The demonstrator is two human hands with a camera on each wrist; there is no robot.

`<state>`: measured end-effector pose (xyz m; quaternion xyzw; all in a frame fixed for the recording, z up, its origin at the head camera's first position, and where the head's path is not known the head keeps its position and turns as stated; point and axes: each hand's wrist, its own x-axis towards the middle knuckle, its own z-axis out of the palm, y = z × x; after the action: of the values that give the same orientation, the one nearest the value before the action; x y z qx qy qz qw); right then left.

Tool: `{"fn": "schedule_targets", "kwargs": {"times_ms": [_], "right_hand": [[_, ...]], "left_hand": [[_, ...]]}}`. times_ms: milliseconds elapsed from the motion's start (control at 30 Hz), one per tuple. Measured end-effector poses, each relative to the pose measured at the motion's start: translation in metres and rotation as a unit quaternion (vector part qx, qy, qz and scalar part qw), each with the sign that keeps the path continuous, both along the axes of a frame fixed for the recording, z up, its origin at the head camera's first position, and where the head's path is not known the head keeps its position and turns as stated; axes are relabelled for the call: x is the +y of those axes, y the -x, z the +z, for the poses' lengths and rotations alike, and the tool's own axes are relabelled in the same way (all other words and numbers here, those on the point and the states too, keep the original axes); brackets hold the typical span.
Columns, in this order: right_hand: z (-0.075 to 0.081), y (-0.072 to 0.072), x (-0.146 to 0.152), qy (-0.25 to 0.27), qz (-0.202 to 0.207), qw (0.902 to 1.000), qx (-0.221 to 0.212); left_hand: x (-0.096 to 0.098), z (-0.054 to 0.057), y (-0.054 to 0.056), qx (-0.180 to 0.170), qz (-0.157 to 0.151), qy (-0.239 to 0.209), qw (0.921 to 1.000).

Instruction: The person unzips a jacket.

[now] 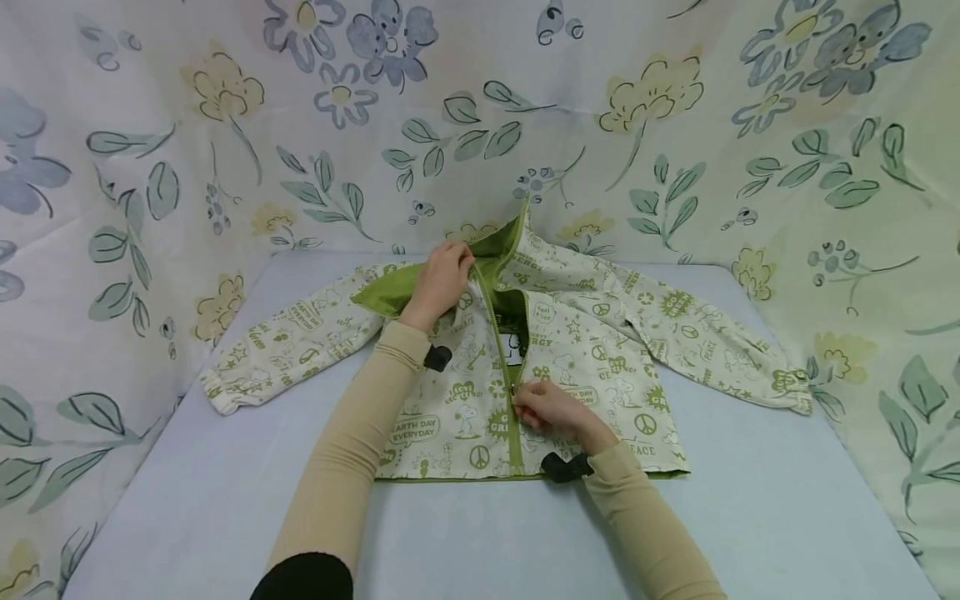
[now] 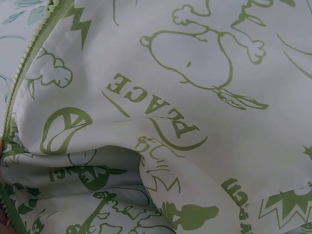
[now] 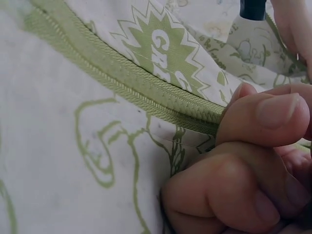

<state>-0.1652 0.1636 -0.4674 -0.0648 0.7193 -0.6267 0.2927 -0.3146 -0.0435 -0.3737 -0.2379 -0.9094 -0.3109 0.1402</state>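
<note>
A white jacket with green cartoon print and green lining lies front up, sleeves spread to both sides. Its green zipper is joined along the lower front and parts above the right hand. My left hand grips the front edge near the collar, at the top of the left zipper tape. Lower down, my right hand pinches at the zipper slider with curled fingers. In the right wrist view those fingers hide the slider. Printed fabric fills most of the left wrist view.
The jacket lies on a white table. Behind it hangs a flowered cloth, which also runs down both sides. Through the open neck a black-and-white label or print shows inside. Dark wrist bands sit at the cuffs.
</note>
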Motion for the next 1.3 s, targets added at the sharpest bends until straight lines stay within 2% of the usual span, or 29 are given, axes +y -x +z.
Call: {"fn": "schedule_targets", "kwargs": {"times_ms": [300, 467, 767, 1033, 1100, 1200, 1300], "right_hand": [[0.002, -0.003, -0.002, -0.032, 0.013, 0.9994, 0.009], [0.002, -0.006, -0.002, -0.025, 0.003, 0.9997, -0.006], [0.003, -0.014, -0.001, -0.022, 0.038, 0.999, 0.002], [0.003, -0.015, -0.002, -0.024, 0.04, 0.9989, 0.003], [0.003, -0.014, -0.001, -0.025, 0.039, 0.9989, 0.003], [0.006, -0.013, 0.0, -0.025, 0.036, 0.999, 0.003], [0.009, -0.012, 0.002, -0.019, 0.034, 0.9992, 0.01]], "left_hand": [[-0.001, 0.0, 0.001, -0.001, 0.011, -0.009, 0.9999], [-0.002, 0.0, 0.002, -0.002, 0.02, -0.01, 0.9997], [-0.003, -0.001, 0.003, -0.007, 0.025, -0.013, 0.9996], [-0.007, -0.003, 0.001, -0.011, 0.033, -0.011, 0.9993], [-0.007, -0.005, 0.0, -0.002, 0.036, -0.004, 0.9994], [-0.007, -0.008, -0.004, 0.034, 0.036, 0.025, 0.9985], [-0.004, -0.013, -0.008, 0.076, 0.02, 0.06, 0.9951]]}}
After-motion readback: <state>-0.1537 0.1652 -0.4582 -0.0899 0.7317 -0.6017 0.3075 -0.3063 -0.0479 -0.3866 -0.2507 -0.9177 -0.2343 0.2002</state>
